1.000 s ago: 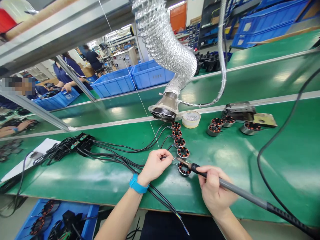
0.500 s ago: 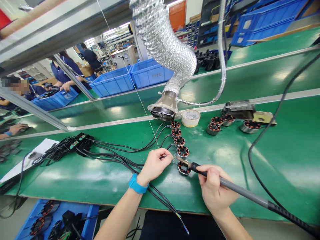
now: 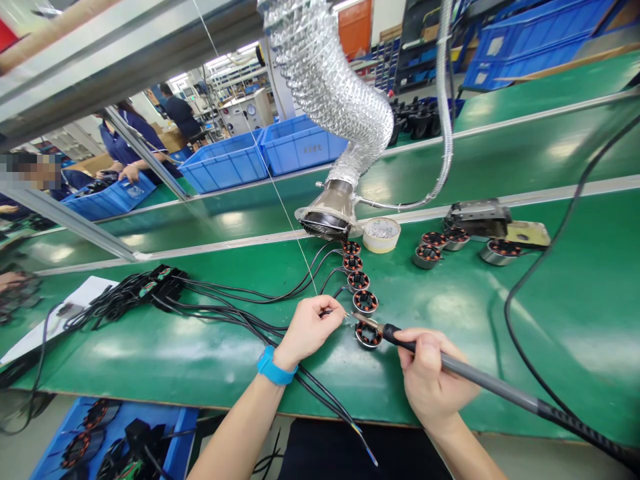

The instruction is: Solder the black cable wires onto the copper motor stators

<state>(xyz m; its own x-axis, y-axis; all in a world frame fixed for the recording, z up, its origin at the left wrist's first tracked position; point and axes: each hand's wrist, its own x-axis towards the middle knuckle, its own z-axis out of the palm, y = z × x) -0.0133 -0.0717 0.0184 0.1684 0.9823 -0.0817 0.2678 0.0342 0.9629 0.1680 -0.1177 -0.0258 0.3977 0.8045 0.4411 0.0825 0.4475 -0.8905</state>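
My left hand (image 3: 313, 327), with a blue band on its wrist, pinches the end of a black cable at the middle of the green table. My right hand (image 3: 433, 373) is wrapped round a soldering iron (image 3: 480, 379), whose tip points left, close to the fingertips of my left hand. Below the tip lies the nearest motor stator (image 3: 369, 335), a ring with dark and orange windings. Several more stators (image 3: 359, 281) stand in a row behind it, with black cables running left. A thin wire hangs down to my left hand.
A fume duct (image 3: 327, 210) hangs behind the row, beside a round tub (image 3: 381, 235). More stators (image 3: 428, 256) and a metal stand (image 3: 477, 219) are at the right. Bundled cables (image 3: 165, 287) lie left. A blue crate (image 3: 183, 427) is below the edge. Co-workers sit beyond, far left.
Both my hands have stayed almost in place. The iron's cord has shifted slightly to the right. At the far left a co-worker's hand has moved left.
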